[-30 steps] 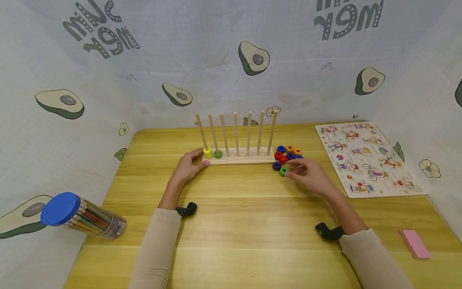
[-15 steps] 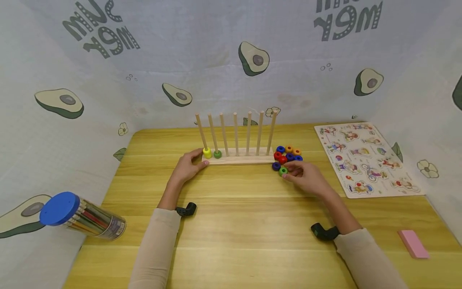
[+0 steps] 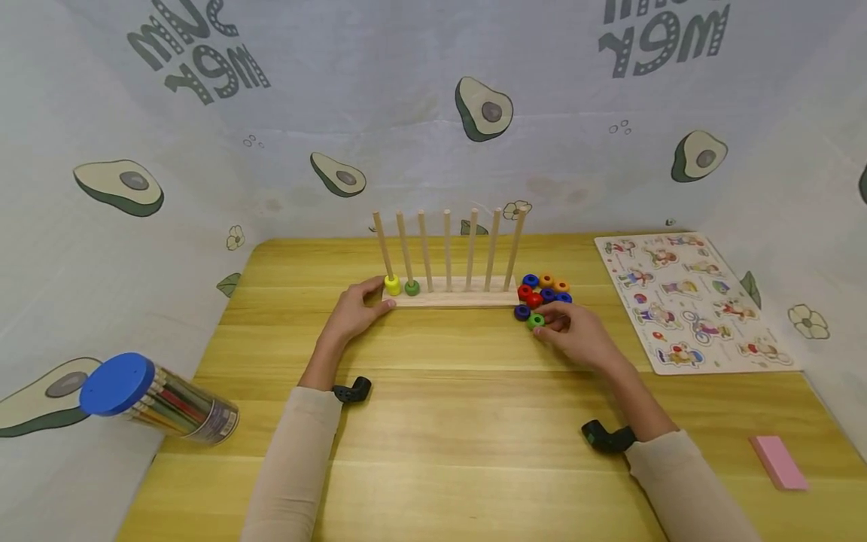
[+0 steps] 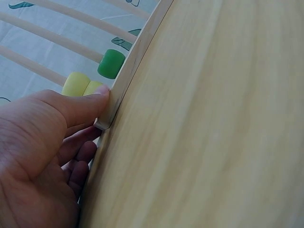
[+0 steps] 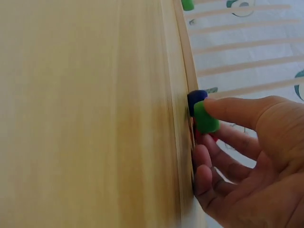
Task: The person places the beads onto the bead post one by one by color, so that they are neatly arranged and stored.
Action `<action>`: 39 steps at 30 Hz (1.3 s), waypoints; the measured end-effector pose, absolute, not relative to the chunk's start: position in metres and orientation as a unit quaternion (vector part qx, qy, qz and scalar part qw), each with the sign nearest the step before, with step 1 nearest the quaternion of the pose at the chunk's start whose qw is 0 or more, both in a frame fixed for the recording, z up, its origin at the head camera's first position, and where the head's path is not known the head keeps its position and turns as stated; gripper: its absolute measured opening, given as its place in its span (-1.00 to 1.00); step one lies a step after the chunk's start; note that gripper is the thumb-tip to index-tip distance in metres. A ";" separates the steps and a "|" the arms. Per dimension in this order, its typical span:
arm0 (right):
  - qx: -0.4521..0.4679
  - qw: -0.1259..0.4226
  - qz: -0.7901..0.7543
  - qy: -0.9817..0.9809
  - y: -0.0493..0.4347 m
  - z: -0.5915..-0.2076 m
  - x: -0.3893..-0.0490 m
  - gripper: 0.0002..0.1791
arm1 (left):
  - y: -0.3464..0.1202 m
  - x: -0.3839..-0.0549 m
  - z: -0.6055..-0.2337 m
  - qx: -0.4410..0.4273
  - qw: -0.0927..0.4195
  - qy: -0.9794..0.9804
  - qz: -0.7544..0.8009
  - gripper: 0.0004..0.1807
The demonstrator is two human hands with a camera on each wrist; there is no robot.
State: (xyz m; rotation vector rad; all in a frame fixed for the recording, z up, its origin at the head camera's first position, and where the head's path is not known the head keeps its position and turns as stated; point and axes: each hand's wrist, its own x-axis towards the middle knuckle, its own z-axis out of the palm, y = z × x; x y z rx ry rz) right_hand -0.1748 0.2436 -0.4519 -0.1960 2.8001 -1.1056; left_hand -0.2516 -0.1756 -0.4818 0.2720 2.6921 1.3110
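Left hand (image 3: 354, 312) braced, right hand (image 3: 576, 331) pinching

Far to my left, a clear cylindrical tub of pencils with a flat blue lid (image 3: 117, 384) stands well apart from my hands, presumably set there to leave me elbow room.

Next, my left hand is curled around the left end of a long, pale wooden rack (image 3: 460, 299), thumb at the front corner, fingers bent about the end. I judge that this hold keeps the rack from sliding or tipping.

Seven slim, round, bare-wood pegs (image 3: 448, 248) rise from its flat base in a row. On the first sit glossy yellow beads (image 3: 392, 285), a seam hinting at two stacked; on the second, one squat green bead (image 3: 412, 288).

Just beyond the rack's right end huddle loose blue, red and orange beads (image 3: 534, 299), smooth and doughnut-like with a hole through each, probably gathered there for easy reach.

At their near edge, my right hand has thumb and forefinger drawn in on a bright green bead (image 5: 206, 118), beside a dark blue one; whether it touches the worktop (image 3: 433, 421) I cannot tell. My other fingers curl loosely.

Farther right, a thin, flat puzzle board with printed figures (image 3: 698, 301) lies askew, then a matt pink rectangular block (image 3: 779, 462), both likely out of my way on the smooth, yellowish, wood-grained surface.
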 end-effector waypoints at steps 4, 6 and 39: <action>-0.051 0.063 -0.374 0.924 0.248 -0.445 -0.173 -0.53 | -0.174 -0.252 -0.482 0.093 0.067 0.892 0.438 -0.33; -0.048 0.060 -0.376 0.923 0.250 -0.439 -0.173 -0.50 | -0.174 -0.252 -0.482 0.092 0.066 0.891 0.439 -0.33; -0.216 -0.092 -0.449 0.862 0.132 -0.295 -0.223 -0.61 | -0.178 -0.252 -0.482 0.093 0.068 0.892 0.437 -0.32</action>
